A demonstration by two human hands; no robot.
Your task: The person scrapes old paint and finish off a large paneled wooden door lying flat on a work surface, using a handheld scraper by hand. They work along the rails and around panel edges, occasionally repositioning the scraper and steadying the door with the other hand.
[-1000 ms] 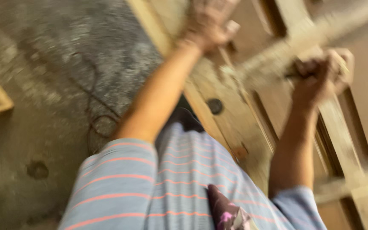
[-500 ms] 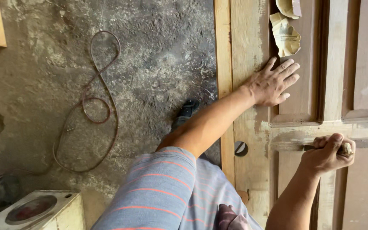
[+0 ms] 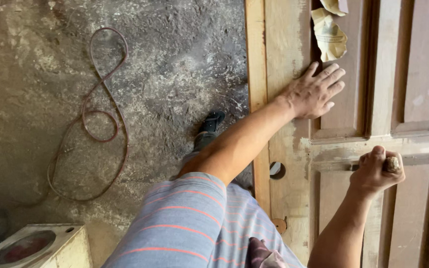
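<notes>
Here, from the head camera, I see a panelled wooden door (image 3: 289,59) lying flat, its long axis running up and down the frame, near end toward the striped shirt (image 3: 194,223). My left hand (image 3: 316,92) lies palm-down on the door's pale stile, its fingers (image 3: 334,74) spread open and pointing up and to the right, holding nothing. My right hand (image 3: 376,171) sits on the cross rail between the panels, its fingers curled tight around a small tool (image 3: 392,164); only a rounded brownish end shows at the fist, pointing right along the rail, and I cannot tell what kind of tool it is. A crumpled scrap of paper (image 3: 329,34) lies on the upper panel, well apart from both hands. A round lock hole (image 3: 276,170) pierces the stile. On the concrete floor (image 3: 175,74) left of the door, a reddish cord (image 3: 100,114) loops loosely, and a sandalled foot (image 3: 210,124) stands near the door's edge.
</notes>
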